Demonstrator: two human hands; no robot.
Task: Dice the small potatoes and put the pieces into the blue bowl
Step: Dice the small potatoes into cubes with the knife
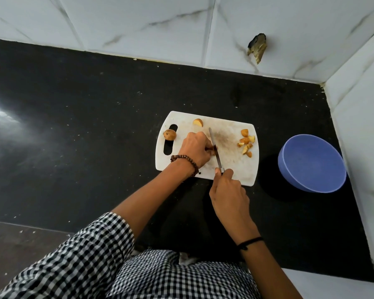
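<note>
No writing is legible. On the cutting board (231, 169), the left hand (195, 151) presses a potato piece that is mostly hidden beneath it; the right hand (228, 190) grips the knife (214, 148). Diced pieces (246, 143) lie at the board's right edge, a whole potato (170, 134) at its left. The blue bowl (311, 162) sits right of the board on the black surface (84, 126).

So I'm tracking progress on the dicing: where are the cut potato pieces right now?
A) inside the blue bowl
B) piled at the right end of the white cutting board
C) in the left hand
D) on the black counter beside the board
B: the diced potato pieces sit in a small heap at the right end of the white cutting board, while the blue bowl shows no pieces inside.
</note>
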